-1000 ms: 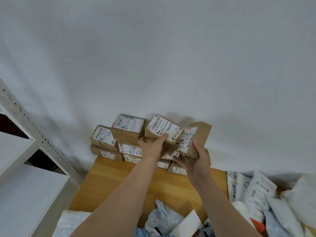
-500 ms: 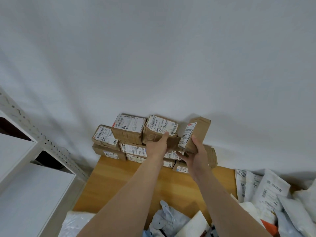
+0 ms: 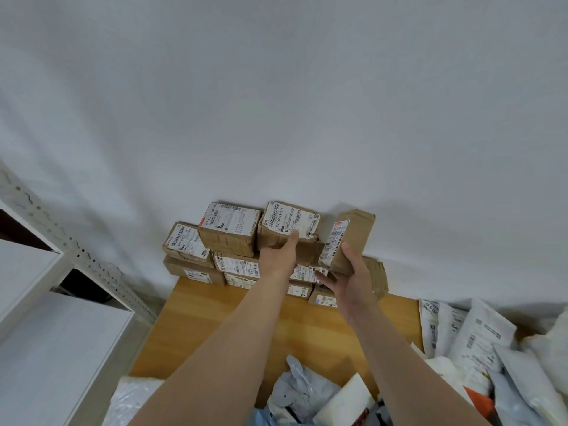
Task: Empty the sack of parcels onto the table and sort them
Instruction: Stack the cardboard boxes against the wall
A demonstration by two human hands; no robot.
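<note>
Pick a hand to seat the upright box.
Right. The right hand grips the upright cardboard box at the right end of the stack; the left hand is occupied against the crumpled top box.

The bare left forearm (image 3: 233, 339) and right forearm (image 3: 399, 358) are reaching forward and up, side by side. The left hand (image 3: 278, 256) is gripping the front of a crumpled box (image 3: 289, 221), thumb lying on its top label. The right hand (image 3: 350, 284) is holding a narrow box (image 3: 353, 238) upright, thumb pressing its front, fingers (image 3: 322, 276) spreading below.
</note>
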